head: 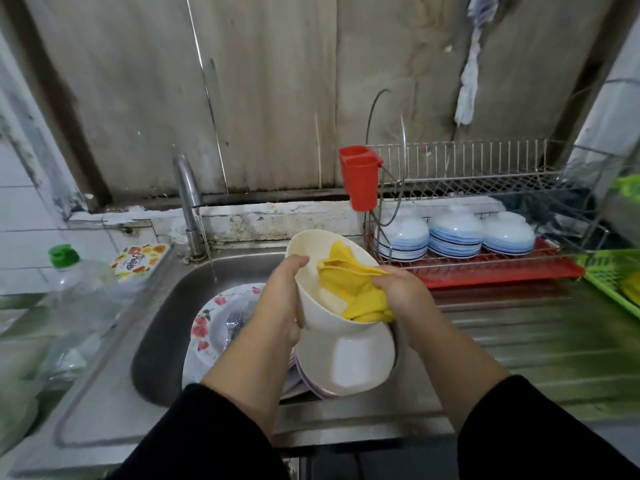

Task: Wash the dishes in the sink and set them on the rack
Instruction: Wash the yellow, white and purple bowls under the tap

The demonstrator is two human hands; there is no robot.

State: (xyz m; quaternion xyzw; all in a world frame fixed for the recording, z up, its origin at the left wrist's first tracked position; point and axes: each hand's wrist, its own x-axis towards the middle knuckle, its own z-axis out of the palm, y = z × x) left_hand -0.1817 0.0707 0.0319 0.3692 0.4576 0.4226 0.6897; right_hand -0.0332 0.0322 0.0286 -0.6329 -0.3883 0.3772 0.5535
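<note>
Left hand (284,299) grips the tilted bowl (332,306) by its rim over the sink (162,327), exposing its inside to the cloth (349,289) clenched in the right hand (401,292).

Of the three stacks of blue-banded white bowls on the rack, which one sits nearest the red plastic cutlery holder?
The leftmost stack of upturned blue-banded white bowls, almost directly below the red plastic cutlery holder; the other two stacks sit farther right.

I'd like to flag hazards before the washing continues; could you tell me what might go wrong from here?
The cream container, held by the left hand while the right hand wipes with the yellow cloth, could slip onto the floral plate and bowls below. The tap is running, so water may splash.
</note>
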